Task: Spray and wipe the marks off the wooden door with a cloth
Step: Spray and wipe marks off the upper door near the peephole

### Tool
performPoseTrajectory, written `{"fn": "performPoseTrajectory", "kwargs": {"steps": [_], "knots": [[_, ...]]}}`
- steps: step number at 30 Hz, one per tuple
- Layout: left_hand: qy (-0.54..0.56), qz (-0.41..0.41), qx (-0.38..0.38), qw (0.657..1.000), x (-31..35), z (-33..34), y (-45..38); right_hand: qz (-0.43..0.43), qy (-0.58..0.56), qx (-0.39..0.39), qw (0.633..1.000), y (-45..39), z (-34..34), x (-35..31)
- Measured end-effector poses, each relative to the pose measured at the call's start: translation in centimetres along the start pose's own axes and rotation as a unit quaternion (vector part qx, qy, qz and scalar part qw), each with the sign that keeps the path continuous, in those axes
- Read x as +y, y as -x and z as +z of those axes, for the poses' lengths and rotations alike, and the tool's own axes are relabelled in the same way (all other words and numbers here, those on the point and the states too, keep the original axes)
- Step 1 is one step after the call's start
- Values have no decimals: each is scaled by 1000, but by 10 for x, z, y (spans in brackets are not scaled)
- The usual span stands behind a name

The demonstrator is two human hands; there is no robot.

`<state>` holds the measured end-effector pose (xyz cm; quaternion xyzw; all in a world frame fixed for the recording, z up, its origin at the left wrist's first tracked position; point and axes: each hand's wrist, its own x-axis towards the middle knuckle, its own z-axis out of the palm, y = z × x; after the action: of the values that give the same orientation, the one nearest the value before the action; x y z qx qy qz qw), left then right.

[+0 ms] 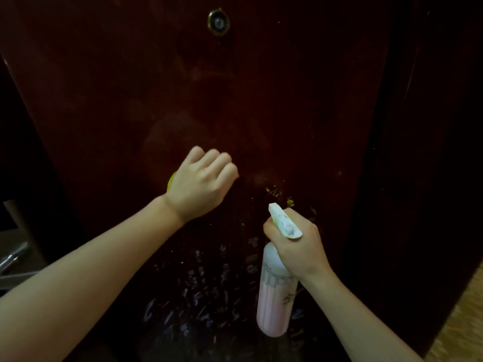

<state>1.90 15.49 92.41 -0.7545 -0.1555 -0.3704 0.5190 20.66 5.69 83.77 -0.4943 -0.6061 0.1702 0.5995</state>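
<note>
Wiping step in hand, by judgement: left hand [202,182] curled into a fist around a mostly hidden yellow cloth [171,182] and pressed against the dark reddish-brown glossy wooden door [130,87], right hand [295,241] gripping the neck of a white-and-pink plastic spray bottle [274,291], nozzle pointed at the door. Next move probably calling for a fresh squirt on the small yellow-green specks [274,193] just beyond the nozzle, then the cloth brought to the right over them. Door standing straight ahead, filling the view, with a brass peephole [219,21] high up, dull smears in the middle and pale scribbled marks [198,296] on the lower part, between the two forearms.
</note>
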Motion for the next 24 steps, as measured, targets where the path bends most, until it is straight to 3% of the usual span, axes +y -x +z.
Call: {"fn": "performPoseTrajectory", "kwargs": {"steps": [5,17,24], "knots": [[-37,-82,38,995,2,8,-24,4,-11,49,999,0,-2,9],[-26,-50,36,998,20,17,-12,21,-8,63,998,0,-18,25],[-31,-48,31,998,24,19,-11,39,-4,27,999,0,-25,29]]}}
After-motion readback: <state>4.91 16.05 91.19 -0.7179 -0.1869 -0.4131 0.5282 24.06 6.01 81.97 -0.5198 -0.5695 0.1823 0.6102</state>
